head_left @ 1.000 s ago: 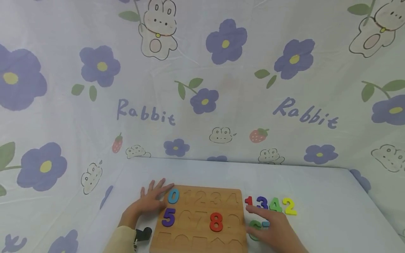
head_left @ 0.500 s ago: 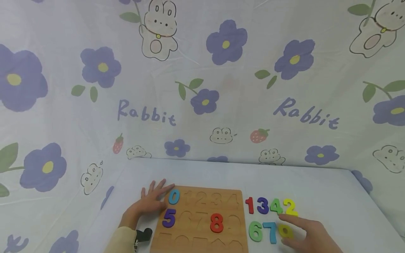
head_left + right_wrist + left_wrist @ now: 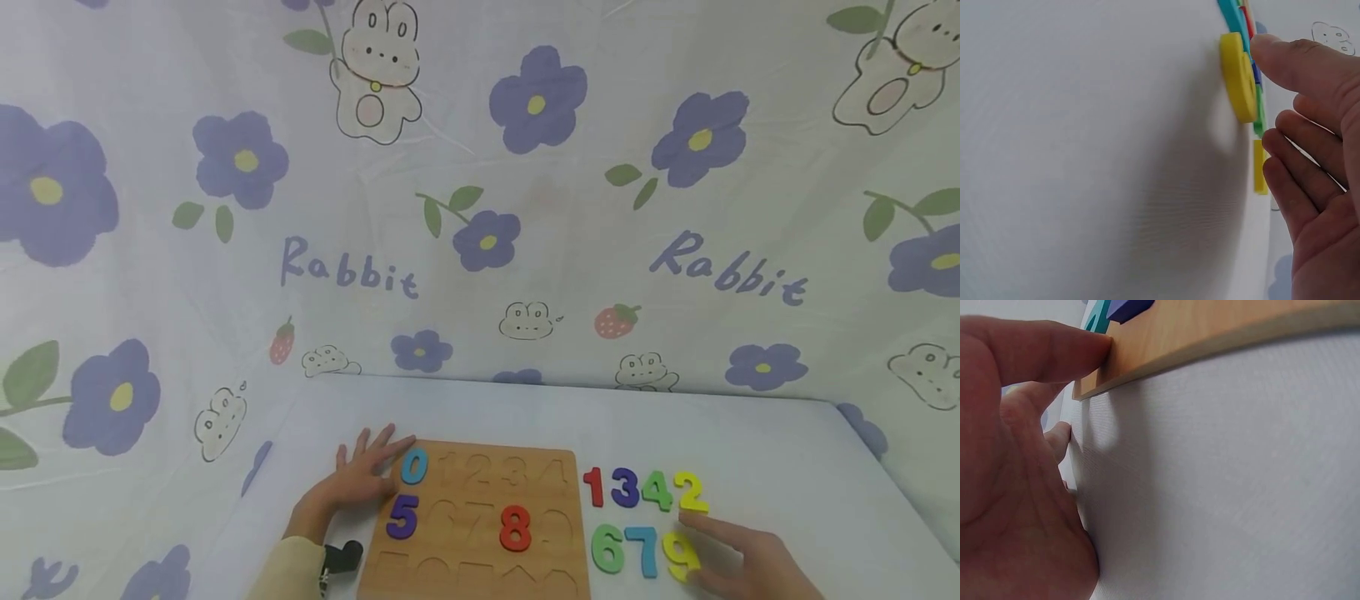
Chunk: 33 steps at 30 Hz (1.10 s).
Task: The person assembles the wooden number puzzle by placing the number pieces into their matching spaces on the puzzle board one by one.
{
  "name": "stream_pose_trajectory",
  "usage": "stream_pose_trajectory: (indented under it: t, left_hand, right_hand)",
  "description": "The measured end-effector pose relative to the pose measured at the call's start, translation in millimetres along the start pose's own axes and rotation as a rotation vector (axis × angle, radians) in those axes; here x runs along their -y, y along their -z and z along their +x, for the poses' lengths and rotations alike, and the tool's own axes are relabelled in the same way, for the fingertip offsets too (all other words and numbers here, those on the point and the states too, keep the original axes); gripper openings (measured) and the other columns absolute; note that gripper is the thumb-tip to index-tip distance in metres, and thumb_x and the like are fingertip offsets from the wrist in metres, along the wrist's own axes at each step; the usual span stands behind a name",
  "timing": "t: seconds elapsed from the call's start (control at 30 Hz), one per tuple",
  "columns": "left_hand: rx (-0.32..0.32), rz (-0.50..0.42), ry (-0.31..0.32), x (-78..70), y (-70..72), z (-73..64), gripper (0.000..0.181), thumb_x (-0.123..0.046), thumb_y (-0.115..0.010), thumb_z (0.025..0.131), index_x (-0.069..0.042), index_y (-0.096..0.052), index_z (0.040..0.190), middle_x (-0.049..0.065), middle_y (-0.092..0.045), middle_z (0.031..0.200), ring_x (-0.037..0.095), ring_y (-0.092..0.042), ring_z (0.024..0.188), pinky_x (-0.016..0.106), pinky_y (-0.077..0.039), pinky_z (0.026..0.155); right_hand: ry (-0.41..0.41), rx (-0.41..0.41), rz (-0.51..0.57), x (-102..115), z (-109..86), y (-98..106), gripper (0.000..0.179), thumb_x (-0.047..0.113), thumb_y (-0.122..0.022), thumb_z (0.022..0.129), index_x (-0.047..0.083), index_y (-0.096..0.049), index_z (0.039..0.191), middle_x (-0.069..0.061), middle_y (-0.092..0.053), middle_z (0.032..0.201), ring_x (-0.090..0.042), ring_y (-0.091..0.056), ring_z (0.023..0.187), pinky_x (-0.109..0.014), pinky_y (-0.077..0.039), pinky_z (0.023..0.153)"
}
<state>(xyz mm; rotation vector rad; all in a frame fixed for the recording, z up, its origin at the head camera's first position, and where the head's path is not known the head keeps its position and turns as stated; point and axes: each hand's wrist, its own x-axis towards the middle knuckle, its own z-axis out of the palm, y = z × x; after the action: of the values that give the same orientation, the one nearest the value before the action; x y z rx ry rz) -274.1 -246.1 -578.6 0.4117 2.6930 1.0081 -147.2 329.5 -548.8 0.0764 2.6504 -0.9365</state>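
Note:
A wooden number board (image 3: 483, 546) lies on the table, with a blue 0 (image 3: 406, 467), purple 5 (image 3: 402, 518) and red 8 (image 3: 515, 528) in it. My left hand (image 3: 352, 485) rests at its upper left corner, fingers spread. In the left wrist view the thumb (image 3: 1079, 353) lies on the board's edge. My right hand (image 3: 750, 554) hovers beside the yellow 9 (image 3: 693, 562), thumb and fingers apart and nothing between them. The right wrist view has the thumb (image 3: 1297, 62) right by the 9 (image 3: 1244, 94), other fingers relaxed.
Right of the board, a red 1 (image 3: 595, 487), purple 3 (image 3: 626, 488), green 4 (image 3: 658, 500) and yellow 2 (image 3: 691, 500) form a row. Below them lie a green 6 (image 3: 598, 547) and blue 7 (image 3: 647, 552). A patterned curtain (image 3: 525, 275) hangs behind the table.
My right hand has moved right, from the board's right edge past the 6 and 7 to beside the 9, uncovering the number pieces. The left hand stays put.

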Motion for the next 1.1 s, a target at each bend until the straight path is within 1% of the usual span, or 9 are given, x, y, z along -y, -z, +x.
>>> stream_pose_trajectory:
  t: [0.1, 0.17, 0.23, 0.33, 0.47, 0.77, 0.93, 1.03, 1.1]
  left_hand:
    - [0.009, 0.017, 0.022, -8.6, 3.0, -3.2, 0.082, -0.023, -0.072, 0.084, -0.029, -0.053, 0.164, 0.023, -0.018, 0.182, 0.062, 0.009, 0.165, 0.084, 0.019, 0.122]
    - [0.01, 0.037, 0.037, -6.2, 1.4, -0.8, 0.082, -0.023, -0.072, 0.084, -0.028, -0.052, 0.164, 0.02, -0.017, 0.183, 0.059, 0.009, 0.166, 0.083, 0.018, 0.123]
    - [0.015, 0.046, 0.047, -4.5, 1.3, 0.8, 0.083, -0.022, -0.073, 0.084, -0.03, -0.053, 0.164, 0.018, -0.016, 0.184, 0.058, 0.01, 0.166, 0.082, 0.019, 0.123]
    - [0.008, 0.03, 0.033, -3.1, 0.6, 0.6, 0.082, -0.022, -0.073, 0.084, -0.03, -0.054, 0.163, 0.019, -0.017, 0.183, 0.059, 0.01, 0.166, 0.082, 0.02, 0.122]
    - [0.015, -0.001, 0.022, -17.4, 6.1, -7.5, 0.082, -0.019, -0.071, 0.083, -0.025, -0.055, 0.162, 0.025, -0.02, 0.181, 0.062, 0.009, 0.164, 0.083, 0.021, 0.121]
    - [0.018, 0.04, 0.054, -21.4, 8.1, -7.1, 0.081, -0.019, -0.072, 0.085, -0.022, -0.053, 0.164, 0.021, -0.02, 0.182, 0.059, 0.008, 0.166, 0.083, 0.017, 0.124]
    - [-0.001, 0.015, 0.016, -17.0, 6.9, -6.3, 0.08, -0.02, -0.071, 0.084, -0.025, -0.055, 0.163, 0.023, -0.02, 0.182, 0.062, 0.009, 0.164, 0.084, 0.02, 0.121]
    - [0.0, 0.003, 0.01, -11.9, 5.1, -4.3, 0.081, -0.021, -0.072, 0.084, -0.026, -0.055, 0.163, 0.025, -0.02, 0.181, 0.062, 0.008, 0.164, 0.084, 0.02, 0.121]
    - [0.0, 0.014, 0.009, -4.8, 1.9, -0.9, 0.081, -0.024, -0.071, 0.085, -0.029, -0.054, 0.163, 0.022, -0.019, 0.182, 0.061, 0.008, 0.165, 0.083, 0.019, 0.122]
  right_hand:
    - [-0.021, 0.005, 0.036, -4.7, 2.6, -4.9, 0.078, 0.044, -0.094, 0.08, 0.022, -0.067, 0.15, -0.001, -0.069, 0.152, -0.045, -0.052, 0.152, -0.064, -0.053, 0.114]
    - [-0.03, -0.001, 0.041, -7.5, 3.8, -7.7, 0.078, 0.043, -0.095, 0.079, 0.021, -0.068, 0.149, -0.001, -0.07, 0.151, -0.045, -0.052, 0.152, -0.064, -0.053, 0.114]
    - [-0.012, -0.013, 0.022, -9.1, 5.3, -9.7, 0.078, 0.042, -0.096, 0.079, 0.02, -0.068, 0.148, -0.002, -0.071, 0.15, -0.046, -0.052, 0.151, -0.064, -0.053, 0.114]
    - [0.01, -0.034, -0.004, -9.6, 4.0, -11.6, 0.075, 0.039, -0.097, 0.079, 0.02, -0.07, 0.147, -0.002, -0.072, 0.148, -0.045, -0.054, 0.15, -0.062, -0.054, 0.114]
    - [0.039, -0.056, -0.016, -10.2, 0.0, -14.7, 0.071, 0.036, -0.097, 0.079, 0.021, -0.072, 0.144, 0.0, -0.073, 0.146, -0.044, -0.056, 0.149, -0.059, -0.055, 0.114]
    - [0.078, -0.083, -0.028, -10.1, -2.5, -20.7, 0.065, 0.029, -0.094, 0.084, 0.019, -0.072, 0.144, 0.002, -0.074, 0.144, -0.041, -0.059, 0.147, -0.058, -0.056, 0.114]
    - [0.087, -0.099, -0.058, -10.4, -0.5, -24.2, 0.064, 0.028, -0.094, 0.084, 0.02, -0.073, 0.143, 0.004, -0.075, 0.142, -0.04, -0.061, 0.145, -0.059, -0.056, 0.113]
    - [0.065, -0.096, -0.064, -11.9, -1.5, -24.0, 0.062, 0.03, -0.094, 0.084, 0.023, -0.073, 0.143, 0.006, -0.075, 0.142, -0.038, -0.061, 0.145, -0.055, -0.057, 0.112]
    - [0.053, -0.083, -0.064, -13.1, -3.5, -21.9, 0.062, 0.033, -0.093, 0.085, 0.024, -0.073, 0.143, 0.007, -0.074, 0.142, -0.037, -0.062, 0.144, -0.053, -0.058, 0.112]
